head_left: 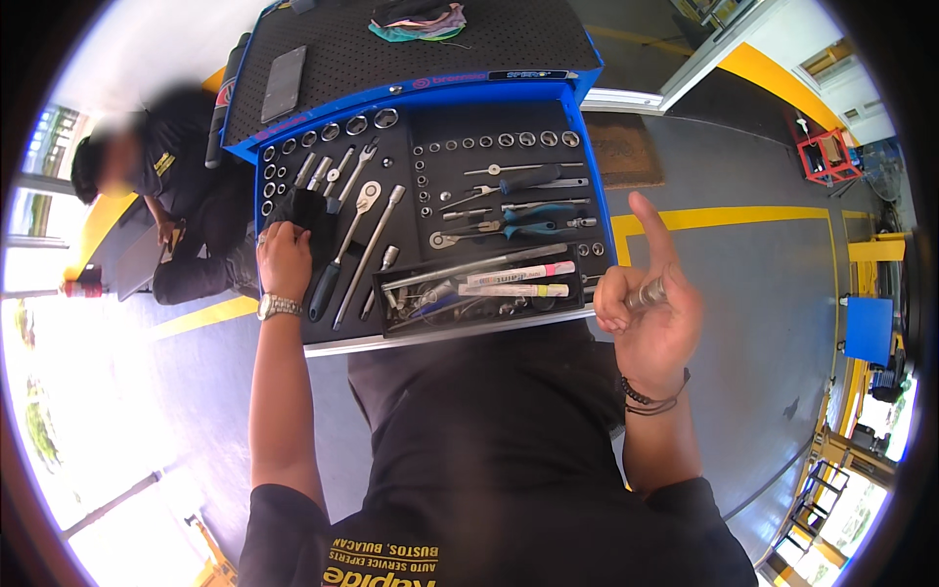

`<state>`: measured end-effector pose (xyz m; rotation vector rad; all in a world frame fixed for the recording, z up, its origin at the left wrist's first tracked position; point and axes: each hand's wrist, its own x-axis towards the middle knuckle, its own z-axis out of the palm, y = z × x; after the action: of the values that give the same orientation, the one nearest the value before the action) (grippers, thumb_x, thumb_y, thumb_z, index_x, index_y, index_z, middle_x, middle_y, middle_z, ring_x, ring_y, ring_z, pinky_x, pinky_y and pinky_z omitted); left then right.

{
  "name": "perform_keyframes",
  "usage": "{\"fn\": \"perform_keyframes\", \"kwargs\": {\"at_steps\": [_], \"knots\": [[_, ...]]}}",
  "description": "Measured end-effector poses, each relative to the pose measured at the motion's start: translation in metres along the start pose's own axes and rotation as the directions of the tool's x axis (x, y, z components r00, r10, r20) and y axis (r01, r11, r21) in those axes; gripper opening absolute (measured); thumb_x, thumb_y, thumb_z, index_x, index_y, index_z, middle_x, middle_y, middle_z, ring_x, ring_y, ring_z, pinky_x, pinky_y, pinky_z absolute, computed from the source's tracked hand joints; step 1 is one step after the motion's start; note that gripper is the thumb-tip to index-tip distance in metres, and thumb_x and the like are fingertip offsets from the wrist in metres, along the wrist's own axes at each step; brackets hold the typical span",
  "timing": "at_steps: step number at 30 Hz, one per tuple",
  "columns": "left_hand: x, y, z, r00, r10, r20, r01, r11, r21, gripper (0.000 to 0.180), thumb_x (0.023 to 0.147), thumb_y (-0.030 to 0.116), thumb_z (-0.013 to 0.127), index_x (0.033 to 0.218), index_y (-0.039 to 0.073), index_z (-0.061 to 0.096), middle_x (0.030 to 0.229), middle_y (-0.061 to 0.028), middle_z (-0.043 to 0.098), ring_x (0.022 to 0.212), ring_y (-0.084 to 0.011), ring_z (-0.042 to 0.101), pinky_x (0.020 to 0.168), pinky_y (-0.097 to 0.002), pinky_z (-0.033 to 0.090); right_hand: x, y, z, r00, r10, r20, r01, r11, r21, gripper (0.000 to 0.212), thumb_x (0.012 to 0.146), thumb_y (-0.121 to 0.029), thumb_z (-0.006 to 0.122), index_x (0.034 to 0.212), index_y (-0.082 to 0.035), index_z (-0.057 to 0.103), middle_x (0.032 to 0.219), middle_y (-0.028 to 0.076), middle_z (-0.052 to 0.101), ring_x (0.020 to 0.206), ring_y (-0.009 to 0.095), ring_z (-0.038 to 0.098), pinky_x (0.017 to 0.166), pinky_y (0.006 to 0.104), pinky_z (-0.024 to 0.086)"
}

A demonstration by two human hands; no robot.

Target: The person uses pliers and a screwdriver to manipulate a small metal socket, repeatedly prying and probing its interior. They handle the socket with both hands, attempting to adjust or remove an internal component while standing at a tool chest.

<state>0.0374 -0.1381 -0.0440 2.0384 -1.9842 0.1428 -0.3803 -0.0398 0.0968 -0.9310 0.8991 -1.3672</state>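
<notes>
An open blue tool drawer (599, 186) lies in front of me, its black foam holding sockets, ratchets and pliers. At its left side, my left hand (285, 256) has its fingers closed on a bunched black cloth (299, 209), over the foam. Just past the drawer's front right corner, my right hand (653, 313) is raised with the index finger pointing up. Its other fingers and thumb close on a short shiny metal socket (647, 294). Nearest my left hand lie a ratchet (368, 198) with a dark handle and a long extension bar (370, 256).
A black tray (383, 315) with markers and loose metal parts sits at the drawer's front. On the cabinet top (337, 49) lie a dark phone-like slab (285, 84) and a colourful cloth (419, 23). Another person (186, 186) crouches at the left. A brown mat (626, 150) lies beyond.
</notes>
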Motion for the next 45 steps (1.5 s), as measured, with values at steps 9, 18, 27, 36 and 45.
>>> {"fn": "perform_keyframes", "kwargs": {"at_steps": [9,18,27,36,45], "knots": [[0.034,0.170,-0.017,0.938,0.336,0.085,-0.255,0.836,-0.487,0.015,0.085,0.016,0.067,0.092,0.003,0.067,0.089,-0.0115,0.066,0.079,-0.0286,0.067,0.071,-0.0374,0.053,0.016,0.010,0.001,0.983,0.182,-0.019,-0.178,0.978,0.112,0.063,0.097,-0.047,0.025,0.147,-0.009,0.033,0.049,0.003,0.039,0.043,0.012,0.034,0.045,0.0241,0.033],[0.070,0.253,0.038,0.741,0.572,0.351,-0.478,0.817,-0.322,0.022,0.084,0.006,0.050,0.102,0.000,0.062,0.102,-0.0188,0.064,0.098,-0.0350,0.063,0.085,-0.0438,0.051,0.022,-0.018,0.024,0.976,0.217,0.022,-0.218,0.972,0.090,0.064,0.094,-0.042,0.024,0.148,-0.010,0.030,0.050,0.003,0.039,0.047,0.012,0.035,0.049,0.0249,0.033],[0.034,0.227,-0.126,0.959,0.263,0.104,0.196,-0.356,-0.914,0.051,0.091,-0.001,0.045,0.140,0.000,0.030,0.101,-0.0178,0.058,0.070,-0.0204,0.063,0.054,-0.0262,0.050,0.021,-0.024,0.043,0.950,0.288,0.125,-0.307,0.933,0.186,0.065,0.095,-0.045,0.029,0.146,-0.004,0.033,0.048,0.005,0.042,0.044,0.012,0.034,0.048,0.0247,0.030],[-0.015,0.192,-0.211,0.863,0.390,-0.320,-0.091,-0.504,-0.859,0.052,0.102,0.031,0.031,0.143,-0.001,0.026,0.096,-0.0116,0.041,0.077,-0.0219,0.047,0.066,-0.0322,0.045,0.020,-0.015,0.093,0.885,0.322,0.336,-0.404,0.889,0.215,0.041,0.096,-0.034,0.037,0.099,0.001,0.057,0.050,0.002,0.043,0.044,0.007,0.035,0.044,0.0228,0.027],[-0.024,0.184,-0.218,0.918,0.264,-0.296,-0.156,-0.446,-0.881,0.048,0.103,0.036,0.027,0.131,-0.001,0.041,0.096,-0.0125,0.043,0.084,-0.0254,0.047,0.071,-0.0343,0.043,0.014,-0.032,0.101,0.832,0.371,0.412,-0.489,0.842,0.229,0.041,0.095,-0.035,0.037,0.100,0.002,0.055,0.050,0.002,0.043,0.043,0.009,0.035,0.044,0.0239,0.028]]}}
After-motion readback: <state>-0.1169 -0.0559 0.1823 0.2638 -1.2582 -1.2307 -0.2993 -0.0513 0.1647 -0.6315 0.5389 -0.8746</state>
